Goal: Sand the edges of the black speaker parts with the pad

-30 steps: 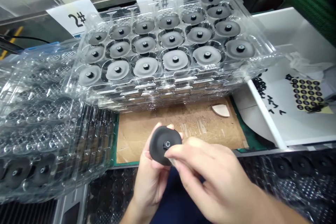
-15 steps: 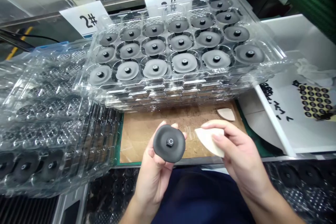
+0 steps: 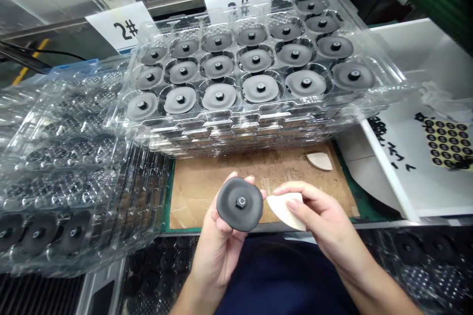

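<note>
While the left hand (image 3: 218,248) grips a black disc (image 3: 229,210) by its rim, centre nut (image 3: 241,202) facing up as if to keep that face open to view, the right hand (image 3: 327,231) pinches a white wedge-shaped piece (image 3: 281,207) just beside it. Both hover above a cardboard mat (image 3: 199,184), near stacked clear trays (image 3: 240,119) of grey discs (image 3: 261,88).

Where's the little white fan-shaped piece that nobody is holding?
In the head view the loose fan-shaped piece lies right of centre on the brown cardboard mat, just before the stacked clear trays, beyond the right hand.
</note>
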`<state>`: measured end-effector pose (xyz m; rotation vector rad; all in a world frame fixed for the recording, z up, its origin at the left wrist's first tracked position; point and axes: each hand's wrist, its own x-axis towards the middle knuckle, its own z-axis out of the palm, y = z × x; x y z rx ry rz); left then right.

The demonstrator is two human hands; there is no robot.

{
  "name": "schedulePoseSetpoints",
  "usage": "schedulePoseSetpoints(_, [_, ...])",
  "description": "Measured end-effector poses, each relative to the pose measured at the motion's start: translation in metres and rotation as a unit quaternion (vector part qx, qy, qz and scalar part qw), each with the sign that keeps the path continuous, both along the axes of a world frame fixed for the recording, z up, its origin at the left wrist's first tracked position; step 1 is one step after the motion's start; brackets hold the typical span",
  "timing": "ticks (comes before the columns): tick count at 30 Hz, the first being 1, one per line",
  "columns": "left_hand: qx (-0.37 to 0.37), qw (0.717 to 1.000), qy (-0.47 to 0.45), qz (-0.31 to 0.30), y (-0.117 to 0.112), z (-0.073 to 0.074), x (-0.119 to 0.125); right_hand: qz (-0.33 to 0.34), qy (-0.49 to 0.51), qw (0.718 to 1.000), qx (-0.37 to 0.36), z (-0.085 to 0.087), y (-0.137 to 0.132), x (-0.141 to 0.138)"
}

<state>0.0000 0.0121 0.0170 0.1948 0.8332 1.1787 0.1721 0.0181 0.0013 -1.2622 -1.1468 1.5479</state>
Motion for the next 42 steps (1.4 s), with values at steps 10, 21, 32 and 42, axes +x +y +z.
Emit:
schedulePoseSetpoints(10, [-0.015,1.000,0.005,-0.014,-0.001,0.000,0.002,-0.056,-0.010,0.998,-0.007,-0.005,0.001,0.002])
schedulePoseSetpoints(21, [-0.041,0.998,0.043,-0.027,-0.009,-0.010,0.008,0.117,-0.235,0.903,0.341,0.040,0.019,-0.007])
schedulePoseSetpoints(32, [-0.036,0.999,0.020,-0.028,-0.003,-0.012,0.007,0.084,-0.286,0.903,0.308,0.040,0.018,-0.006])
schedulePoseSetpoints(42, [-0.039,0.998,0.044,-0.024,-0.004,-0.016,0.003,0.027,-0.207,0.975,0.076,-0.034,0.026,0.007])
